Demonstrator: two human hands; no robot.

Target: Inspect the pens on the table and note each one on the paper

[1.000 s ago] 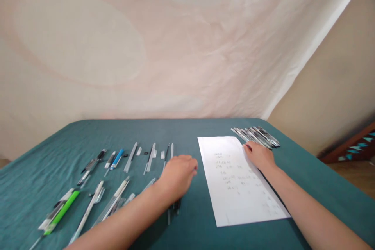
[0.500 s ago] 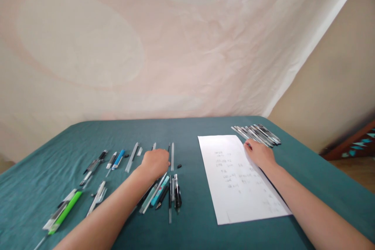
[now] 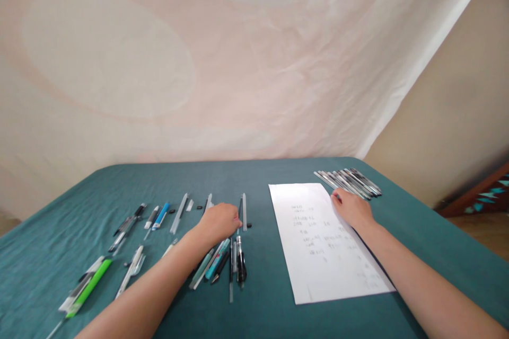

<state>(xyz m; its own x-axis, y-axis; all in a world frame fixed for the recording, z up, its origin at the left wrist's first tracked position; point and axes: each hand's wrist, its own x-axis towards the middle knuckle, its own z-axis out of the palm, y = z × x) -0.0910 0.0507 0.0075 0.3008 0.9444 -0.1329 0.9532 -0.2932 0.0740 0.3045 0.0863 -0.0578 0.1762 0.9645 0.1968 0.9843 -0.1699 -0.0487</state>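
My left hand (image 3: pixel 221 222) is closed low over the cloth, its fingertips at a thin dark pen refill (image 3: pixel 240 205). A clear pen barrel (image 3: pixel 244 212) lies just right of that refill, with a small black cap (image 3: pixel 249 225) beside it. Under my left wrist lie several pens, among them a turquoise pen (image 3: pixel 217 261) and a black pen (image 3: pixel 240 262). On the right edge of a handwritten white sheet (image 3: pixel 334 275) rests my right hand (image 3: pixel 353 207), fingers curled in, with nothing visible in them.
Taken-apart pens spread over the left side of the green cloth (image 3: pixel 254 172), including a green barrel (image 3: pixel 88 288) and a blue pen (image 3: pixel 161 215). Beyond my right hand lies a row of clear and black pens (image 3: pixel 350 183). A pale hanging sheet (image 3: pixel 238 74) backs the table.
My left hand has shifted a little to the right. The refill, the clear barrel and the small cap have moved right too. The right hand has stayed in place.
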